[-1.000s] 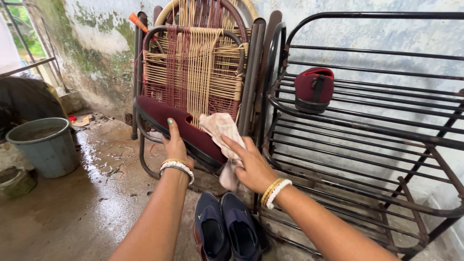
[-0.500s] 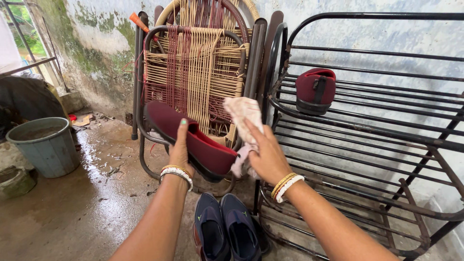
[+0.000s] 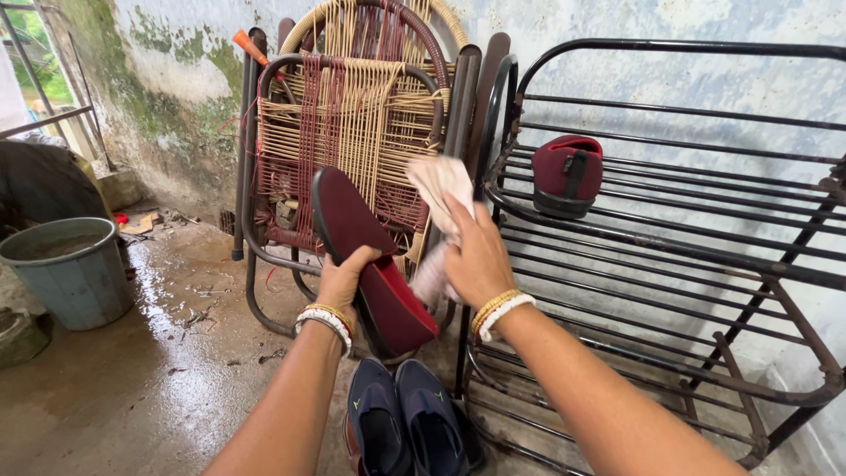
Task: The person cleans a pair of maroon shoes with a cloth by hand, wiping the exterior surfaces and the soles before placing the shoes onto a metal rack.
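My left hand (image 3: pixel 342 280) grips a maroon shoe (image 3: pixel 370 256) around its middle and holds it up with the sole turned toward me. A pale crumpled cloth (image 3: pixel 441 189) is bunched in my right hand (image 3: pixel 476 260), just right of the shoe and close to its upper end. The matching maroon shoe (image 3: pixel 567 174) stands on a middle shelf of the black metal rack (image 3: pixel 670 264). Both wrists wear white and gold bangles.
A pair of dark blue shoes (image 3: pixel 401 427) lies on the wet concrete floor below my arms. Folded woven chairs (image 3: pixel 352 132) lean on the stained wall behind. A grey bucket (image 3: pixel 66 269) stands at the left.
My left hand has raised the maroon shoe and tipped it more upright. My right hand has moved up and right with the cloth, from the shoe's lower part to beside its upper end.
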